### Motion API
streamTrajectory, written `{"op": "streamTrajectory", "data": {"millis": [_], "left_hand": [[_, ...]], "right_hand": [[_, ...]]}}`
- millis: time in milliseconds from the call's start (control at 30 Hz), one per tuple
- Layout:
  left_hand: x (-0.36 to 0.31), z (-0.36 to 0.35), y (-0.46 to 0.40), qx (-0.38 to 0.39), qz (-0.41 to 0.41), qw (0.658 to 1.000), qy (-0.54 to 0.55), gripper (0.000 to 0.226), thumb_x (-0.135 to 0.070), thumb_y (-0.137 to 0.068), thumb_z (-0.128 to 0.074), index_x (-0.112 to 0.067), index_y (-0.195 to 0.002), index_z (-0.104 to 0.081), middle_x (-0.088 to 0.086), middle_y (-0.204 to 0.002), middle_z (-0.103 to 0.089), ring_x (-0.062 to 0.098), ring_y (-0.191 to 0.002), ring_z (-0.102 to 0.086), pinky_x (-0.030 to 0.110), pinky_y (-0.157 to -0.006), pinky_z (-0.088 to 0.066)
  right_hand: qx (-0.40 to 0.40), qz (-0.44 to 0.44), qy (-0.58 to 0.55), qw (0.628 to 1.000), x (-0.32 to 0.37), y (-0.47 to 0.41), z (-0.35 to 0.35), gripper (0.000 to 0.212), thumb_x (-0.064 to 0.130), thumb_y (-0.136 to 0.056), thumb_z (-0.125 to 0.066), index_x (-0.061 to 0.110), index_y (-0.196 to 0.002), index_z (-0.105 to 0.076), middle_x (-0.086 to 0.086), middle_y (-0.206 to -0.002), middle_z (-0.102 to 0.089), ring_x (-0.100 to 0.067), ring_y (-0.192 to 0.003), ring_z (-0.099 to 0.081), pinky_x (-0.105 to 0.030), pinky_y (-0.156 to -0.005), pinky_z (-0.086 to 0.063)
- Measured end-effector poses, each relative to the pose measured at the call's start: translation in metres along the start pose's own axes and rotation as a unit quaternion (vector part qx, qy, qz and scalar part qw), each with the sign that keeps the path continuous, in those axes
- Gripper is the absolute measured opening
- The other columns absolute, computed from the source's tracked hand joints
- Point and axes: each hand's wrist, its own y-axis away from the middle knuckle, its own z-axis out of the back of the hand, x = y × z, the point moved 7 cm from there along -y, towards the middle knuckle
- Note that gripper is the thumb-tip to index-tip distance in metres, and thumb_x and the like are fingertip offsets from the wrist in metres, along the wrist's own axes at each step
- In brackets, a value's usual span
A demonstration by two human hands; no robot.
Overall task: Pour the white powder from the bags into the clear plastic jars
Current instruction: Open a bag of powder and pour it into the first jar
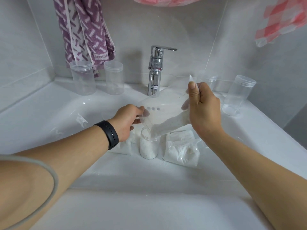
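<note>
Tilted clear bag (166, 112) – powder sliding into part-filled jar (149, 145).

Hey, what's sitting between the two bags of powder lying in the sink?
In the head view, the clear plastic jar, mostly full of white powder, stands between the left bag and the right bag, under the tilted bag being poured.
</note>
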Motion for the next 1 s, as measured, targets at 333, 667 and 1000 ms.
{"op": "streamTrajectory", "data": {"millis": [333, 667, 1000], "left_hand": [[0.0012, -0.0002, -0.0001, 0.002, 0.003, 1.0, 0.001, 0.025, -0.026, -0.101, -0.052, -0.022, -0.081, -0.066, -0.01, -0.105, -0.073, 0.015, -0.09, -0.061, 0.038, -0.089, -0.032], [0.0011, -0.0005, -0.0015, 0.002, 0.004, 1.0, 0.0, 0.024, -0.026, -0.101, -0.051, -0.023, -0.082, -0.067, -0.011, -0.102, -0.073, 0.014, -0.087, -0.061, 0.038, -0.09, -0.032], [0.0012, 0.0002, -0.0023, 0.003, 0.003, 1.0, -0.001, 0.025, -0.025, -0.1, -0.052, -0.022, -0.081, -0.068, -0.01, -0.101, -0.074, 0.014, -0.087, -0.061, 0.038, -0.089, -0.032]], "right_hand": [[-0.011, 0.0, 0.0, 1.0, 0.0007, 0.0001, 0.0008, 0.046, 0.058, -0.106, -0.035, 0.019, -0.095, -0.058, 0.006, -0.066, -0.07, -0.003, -0.06, -0.057, -0.021, -0.054, -0.04], [-0.019, 0.003, -0.01, 1.0, 0.0016, 0.0003, 0.0023, 0.045, 0.056, -0.106, -0.037, 0.018, -0.095, -0.059, 0.005, -0.065, -0.07, -0.004, -0.061, -0.058, -0.027, -0.057, -0.043], [-0.021, 0.0, -0.022, 1.0, 0.0016, 0.0023, 0.0024, 0.044, 0.055, -0.107, -0.035, 0.021, -0.094, -0.058, 0.007, -0.066, -0.071, -0.006, -0.06, -0.058, -0.03, -0.056, -0.045]]}}
